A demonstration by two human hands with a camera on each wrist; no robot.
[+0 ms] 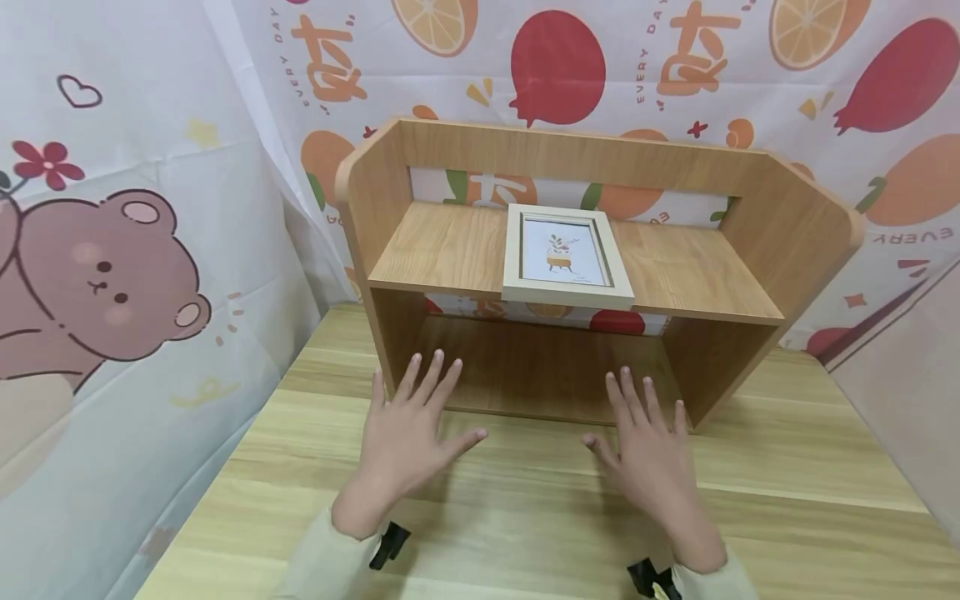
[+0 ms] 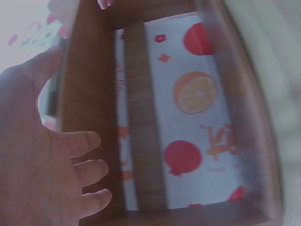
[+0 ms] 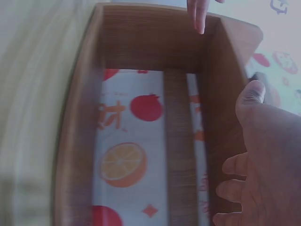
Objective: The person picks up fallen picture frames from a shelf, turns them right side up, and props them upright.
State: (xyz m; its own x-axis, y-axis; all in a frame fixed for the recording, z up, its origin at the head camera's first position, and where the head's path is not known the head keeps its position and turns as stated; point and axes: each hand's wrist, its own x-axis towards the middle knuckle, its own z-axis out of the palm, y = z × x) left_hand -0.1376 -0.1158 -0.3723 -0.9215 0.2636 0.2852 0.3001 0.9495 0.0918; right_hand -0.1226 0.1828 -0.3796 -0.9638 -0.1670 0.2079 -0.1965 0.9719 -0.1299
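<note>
My left hand (image 1: 405, 446) hovers with fingers spread in front of the lower left of a wooden desktop shelf (image 1: 450, 250). On the other side, my right hand (image 1: 648, 458) is spread the same way before the shelf's lower right. Both hands hold nothing. A cream picture frame (image 1: 567, 293) with a potted-plant print lies on the upper board, its front edge jutting past the board's edge. In the left wrist view the left fingers (image 2: 89, 172) overlap the shelf; the right fingers (image 3: 233, 188) do likewise in the right wrist view.
The shelf stands on a light wood-grain table (image 1: 487, 517). Behind it hangs a white cloth (image 1: 480, 83) printed with fruit, and a bear-printed cloth (image 1: 112, 275) hangs at the left. Black straps (image 1: 390, 546) sit at the wrists.
</note>
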